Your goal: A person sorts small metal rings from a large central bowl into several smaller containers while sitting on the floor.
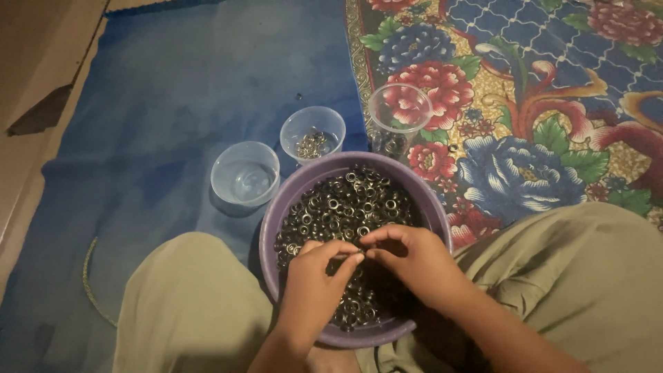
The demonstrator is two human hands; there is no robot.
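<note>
A purple bowl (302,181) sits between my knees, filled with several small dark metal rings (349,204). Both hands hover over the near half of the bowl. My left hand (314,283) and my right hand (411,262) meet fingertip to fingertip, pinching small rings between thumbs and forefingers. Which ring each hand holds is too small to tell apart.
Beyond the bowl stand three clear plastic cups: an empty one (244,175) at the left, one (312,131) with a few rings, one (399,114) on the flowered cloth (539,103). A blue mat (173,83) covers the floor. My knees in olive fabric (186,304) flank the bowl.
</note>
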